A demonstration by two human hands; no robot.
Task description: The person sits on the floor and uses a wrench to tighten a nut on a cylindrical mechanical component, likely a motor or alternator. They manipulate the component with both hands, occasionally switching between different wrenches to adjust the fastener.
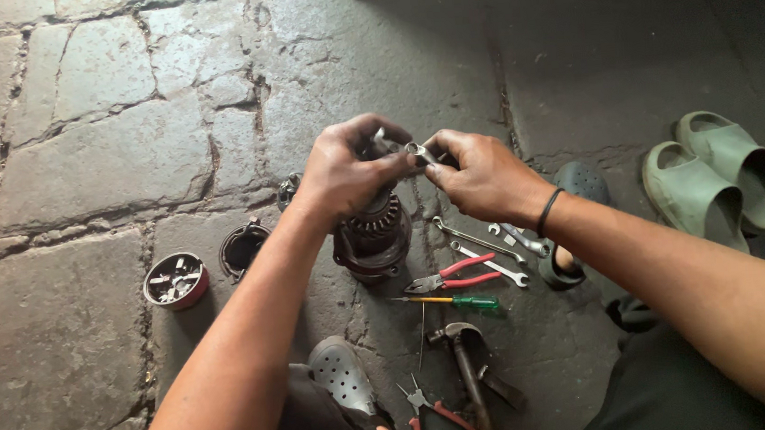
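Note:
A dark, greasy motor part with a toothed gear stands upright on the stone floor. My left hand is wrapped over its top. My right hand pinches a small shiny metal piece right beside the left fingers, above the part. A black band sits on my right wrist.
Hand tools lie just right of the part: spanners, red-handled pliers, a green-handled screwdriver, a hammer. A round red-rimmed cap and a black ring lie left. Green slippers sit at the right.

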